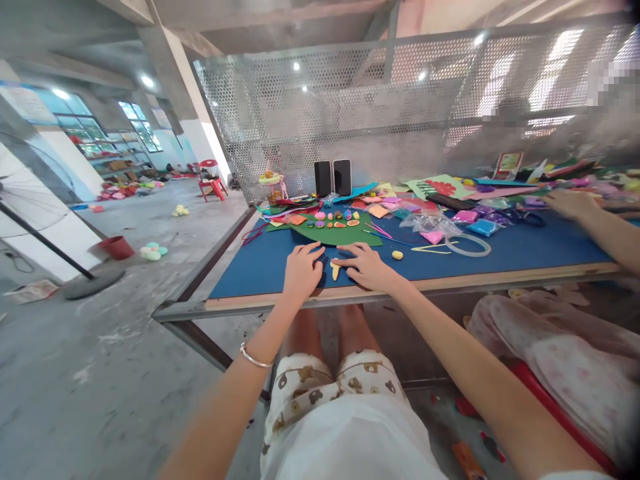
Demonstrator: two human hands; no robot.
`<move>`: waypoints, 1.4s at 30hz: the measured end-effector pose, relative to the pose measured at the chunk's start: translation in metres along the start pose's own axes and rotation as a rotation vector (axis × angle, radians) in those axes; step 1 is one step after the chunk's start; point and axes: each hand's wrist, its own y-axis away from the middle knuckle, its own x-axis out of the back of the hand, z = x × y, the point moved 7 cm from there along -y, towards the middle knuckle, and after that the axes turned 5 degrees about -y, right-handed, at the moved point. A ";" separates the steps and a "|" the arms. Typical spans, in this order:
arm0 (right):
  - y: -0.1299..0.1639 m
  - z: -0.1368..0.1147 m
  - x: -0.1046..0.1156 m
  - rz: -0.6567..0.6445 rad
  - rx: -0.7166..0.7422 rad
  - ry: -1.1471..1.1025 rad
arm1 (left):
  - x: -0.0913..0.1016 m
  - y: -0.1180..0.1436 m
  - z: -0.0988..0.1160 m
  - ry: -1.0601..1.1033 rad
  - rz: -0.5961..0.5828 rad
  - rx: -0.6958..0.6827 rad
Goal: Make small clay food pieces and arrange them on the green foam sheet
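A small piece of pale yellow clay [335,269] lies on the blue tabletop [265,268], near its front edge. My right hand [367,267] reaches in from the right, its fingers stretched out and the index fingertip on the clay. On the other side, my left hand [303,270] rests on the table with its fingers extended, holding nothing, a little apart from the clay. A round yellow clay ball [397,255] sits to the right of my right hand. Just beyond both hands, a green sheet [327,235] carries several small colourful clay shapes.
Two dark phone-like devices [343,177] stand upright against the perforated metal screen [310,120]. A translucent ring [483,245], yellow strips [431,249] and several clay packets [483,228] lie to the right. Another person's arm [600,223] reaches over the table's right side.
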 end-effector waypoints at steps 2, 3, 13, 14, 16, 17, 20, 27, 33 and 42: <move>-0.001 0.000 0.000 -0.012 -0.009 -0.014 | -0.002 -0.001 -0.001 0.013 -0.009 -0.006; -0.001 0.001 0.000 -0.010 -0.005 -0.023 | -0.003 -0.001 0.000 0.018 -0.015 -0.015; -0.001 0.004 -0.002 0.038 -0.027 -0.003 | -0.007 0.000 0.006 -0.001 -0.056 -0.064; -0.001 0.005 -0.002 0.040 -0.030 -0.001 | -0.007 0.001 0.007 -0.005 -0.058 -0.066; -0.001 0.006 -0.001 0.054 -0.030 -0.001 | -0.007 0.001 0.007 -0.013 -0.062 -0.072; -0.002 0.006 -0.001 0.064 -0.028 -0.002 | -0.008 0.001 0.007 -0.016 -0.063 -0.075; -0.002 0.008 -0.002 0.076 -0.027 0.003 | -0.008 0.001 0.007 -0.022 -0.062 -0.077; -0.003 0.010 -0.004 0.054 -0.058 0.026 | -0.010 0.002 0.008 -0.025 -0.078 -0.084; -0.002 0.005 -0.007 0.030 -0.024 0.043 | -0.012 0.002 0.009 0.007 -0.075 -0.093; -0.006 0.020 0.004 0.233 -0.033 -0.166 | -0.003 -0.001 0.004 0.186 -0.061 -0.125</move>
